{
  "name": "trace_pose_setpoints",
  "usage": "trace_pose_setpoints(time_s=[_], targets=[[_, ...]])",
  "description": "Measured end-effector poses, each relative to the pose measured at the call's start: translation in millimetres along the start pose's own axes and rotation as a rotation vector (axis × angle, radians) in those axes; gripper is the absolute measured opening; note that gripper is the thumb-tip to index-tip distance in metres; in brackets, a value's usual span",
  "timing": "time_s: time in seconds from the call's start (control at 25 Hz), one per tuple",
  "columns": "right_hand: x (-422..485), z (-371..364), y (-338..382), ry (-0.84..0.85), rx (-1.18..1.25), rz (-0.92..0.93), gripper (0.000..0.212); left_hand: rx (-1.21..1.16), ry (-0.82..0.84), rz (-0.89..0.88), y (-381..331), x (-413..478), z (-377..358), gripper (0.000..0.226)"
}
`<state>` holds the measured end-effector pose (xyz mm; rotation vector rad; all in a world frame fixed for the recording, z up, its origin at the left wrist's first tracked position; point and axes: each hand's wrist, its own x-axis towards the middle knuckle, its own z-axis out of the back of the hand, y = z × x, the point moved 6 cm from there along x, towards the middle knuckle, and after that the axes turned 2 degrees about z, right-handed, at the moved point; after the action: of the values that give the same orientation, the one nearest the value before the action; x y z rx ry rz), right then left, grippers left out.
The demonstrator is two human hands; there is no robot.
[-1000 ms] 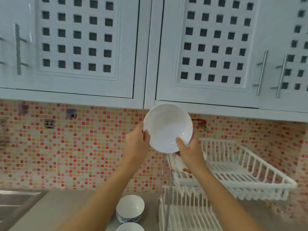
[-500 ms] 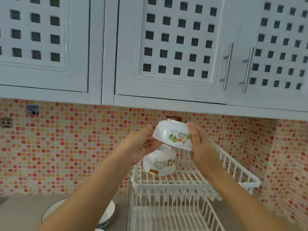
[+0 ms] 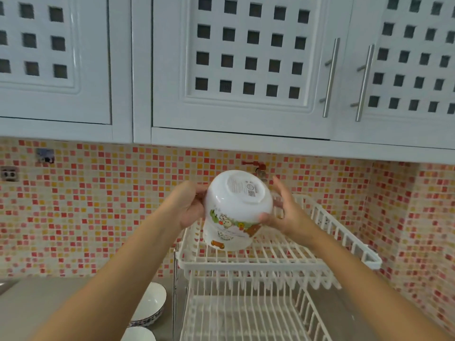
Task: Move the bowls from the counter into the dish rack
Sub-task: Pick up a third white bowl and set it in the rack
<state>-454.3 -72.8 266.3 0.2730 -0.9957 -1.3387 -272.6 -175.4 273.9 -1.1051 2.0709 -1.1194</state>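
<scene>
1. Cabinets: white wall cupboard doors with square-hole grilles (image 3: 248,50) fill the space above both hands, with two brushed metal bar handles (image 3: 331,77) up and to the right of the right hand.
2. Mosaic wall of small red, orange and cream tiles (image 3: 98,205) runs behind both hands; a grey socket plate (image 3: 9,174) sits far out to the left of the left hand.
3. Two-tier white plastic-coated wire dish rack (image 3: 275,263) stands directly beneath the hands, its upper tier just below them and its lower tier (image 3: 246,321) further down, nearer the person.
4. Grey bench (image 3: 49,303) lies below and to the left of the left forearm.
5. White upturned bowl with a cartoon animal band (image 3: 236,203) is held base-up between the hands, over the back left part of the upper tier.
6. A second white bowl with printed pictures (image 3: 229,239) sits upside down on the upper tier straight under the held one; whether the two touch I cannot tell.
7. White bowl with a blue patterned rim (image 3: 150,303) rests on the bench below the left forearm, beside the rack, and another white bowl (image 3: 139,333) peeps in at the bottom edge just nearer.
8. Left hand (image 3: 187,205) wraps the held bowl's left side; right hand (image 3: 283,212) presses its thumb to the right side, fingers spread loosely behind.
</scene>
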Motion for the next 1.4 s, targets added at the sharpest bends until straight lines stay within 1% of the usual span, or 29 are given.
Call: trace_pose_setpoints(time_s=[0.04, 0.12, 0.16, 0.24, 0.28, 0.36, 0.4, 0.48, 0.52, 0.6, 0.72, 0.8, 0.92, 1.0, 1.2, 1.32, 1.4], targets=[[2, -6, -2, 0.050, 0.037, -0.015, 0.132, 0.084, -0.005, -0.015, 4, -1, -1, 0.031], [6, -20, 0, 0.097, 0.008, 0.012, 0.136, 0.263, -0.014, -0.089, 10, -4, -6, 0.030], [7, -25, -1, 0.094, -0.022, 0.019, 0.135, 0.381, -0.025, -0.147, 13, -4, -7, 0.035], [9, -31, -1, 0.098, -0.085, 0.043, 0.132, 0.702, -0.039, -0.295, 18, -3, -9, 0.051], [9, -34, -2, 0.106, -0.116, 0.058, 0.130, 0.828, -0.033, -0.372, 20, -4, -9, 0.052], [10, -37, -6, 0.118, -0.181, 0.070, 0.130, 0.956, 0.019, -0.466, 24, -5, -5, 0.051], [10, -38, -8, 0.124, -0.203, 0.070, 0.130, 1.002, 0.071, -0.470, 26, -4, -2, 0.053], [12, -43, -11, 0.140, -0.215, 0.079, 0.127, 1.137, 0.181, -0.420, 29, -5, 4, 0.067], [13, -46, -12, 0.146, -0.216, 0.091, 0.126, 1.215, 0.207, -0.390, 29, -6, 6, 0.073], [17, -52, -18, 0.167, -0.249, 0.096, 0.128, 1.324, 0.171, -0.320, 29, -4, 11, 0.077], [18, -58, -24, 0.227, -0.314, 0.058, 0.133, 1.356, 0.103, -0.233, 34, -1, 13, 0.079], [17, -58, -27, 0.237, -0.317, 0.036, 0.133, 1.370, 0.109, -0.215, 37, -2, 11, 0.077], [16, -59, -27, 0.239, -0.314, 0.018, 0.132, 1.390, 0.095, -0.195, 38, -2, 11, 0.085], [16, -59, -27, 0.255, -0.316, 0.008, 0.130, 1.390, 0.092, -0.173, 38, -1, 10, 0.086], [19, -58, -27, 0.301, -0.299, -0.040, 0.131, 1.213, 0.151, -0.056, 40, 5, 6, 0.082], [18, -56, -21, 0.329, -0.343, -0.037, 0.131, 1.149, 0.173, -0.097, 37, 4, 8, 0.085], [19, -51, -10, 0.282, -0.354, -0.039, 0.121, 1.144, 0.146, -0.172, 28, 1, 14, 0.076]])
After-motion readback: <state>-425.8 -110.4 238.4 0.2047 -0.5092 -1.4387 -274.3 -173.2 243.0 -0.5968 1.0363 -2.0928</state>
